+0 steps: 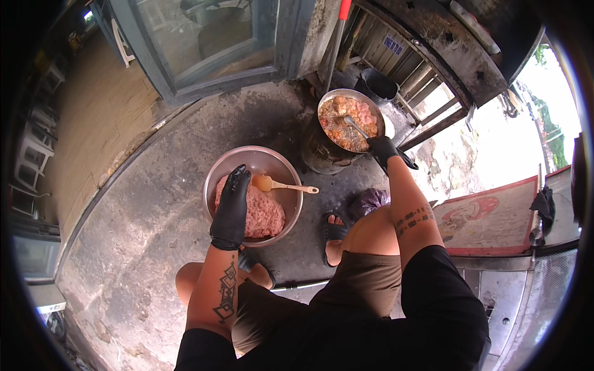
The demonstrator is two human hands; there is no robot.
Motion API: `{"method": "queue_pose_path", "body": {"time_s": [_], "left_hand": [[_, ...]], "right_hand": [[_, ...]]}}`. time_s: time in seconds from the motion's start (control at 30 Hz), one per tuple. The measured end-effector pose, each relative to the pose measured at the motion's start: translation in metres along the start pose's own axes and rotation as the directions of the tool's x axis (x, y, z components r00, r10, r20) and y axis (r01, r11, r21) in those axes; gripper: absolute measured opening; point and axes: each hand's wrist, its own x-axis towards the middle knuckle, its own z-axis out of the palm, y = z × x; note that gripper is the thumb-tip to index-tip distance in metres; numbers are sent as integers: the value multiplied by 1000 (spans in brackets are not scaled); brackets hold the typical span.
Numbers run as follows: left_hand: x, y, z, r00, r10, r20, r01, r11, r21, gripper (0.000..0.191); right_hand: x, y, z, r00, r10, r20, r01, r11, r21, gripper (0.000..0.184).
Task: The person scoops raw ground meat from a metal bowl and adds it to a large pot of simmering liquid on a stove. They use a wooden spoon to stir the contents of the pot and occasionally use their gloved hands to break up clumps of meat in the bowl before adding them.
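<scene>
My right hand (384,149), in a black glove, grips the handle of a metal spoon (355,125). The spoon's bowl rests among frying meat pieces (345,109), some browned and some still pink, in bubbling oil inside a round metal pot (320,107). My left hand (233,204), also black-gloved, is over a wide metal bowl (293,178) of pink minced meat (264,213). Its fingers point away from me and lie close together; whether its palm holds anything is hidden. A spatula (278,184) with a pale handle leans across the bowl's right side.
The pot sits on a blackened cylindrical stove (320,155). Behind it are a black bucket (378,84) and a red-topped pole (336,41). A dark plastic bag (369,202) lies by my right foot. A glass door (218,41) stands ahead; a red-edged panel (492,218) is at right.
</scene>
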Motion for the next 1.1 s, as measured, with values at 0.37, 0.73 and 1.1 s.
{"method": "queue_pose_path", "body": {"time_s": [0.37,0.73,1.1], "left_hand": [[-3,-4,-4,999,-26,-27,26,999,-29,49],[-4,-9,-9,999,39,-24,-39,999,18,47],[-4,-3,-3,999,51,1,-51,999,10,46]], "right_hand": [[-34,-86,-12,979,-111,-172,49,943,-330,31],[-15,-118,-8,983,-150,-103,99,915,-392,44],[-39,-73,-9,991,-72,-114,16,901,-433,36]]}}
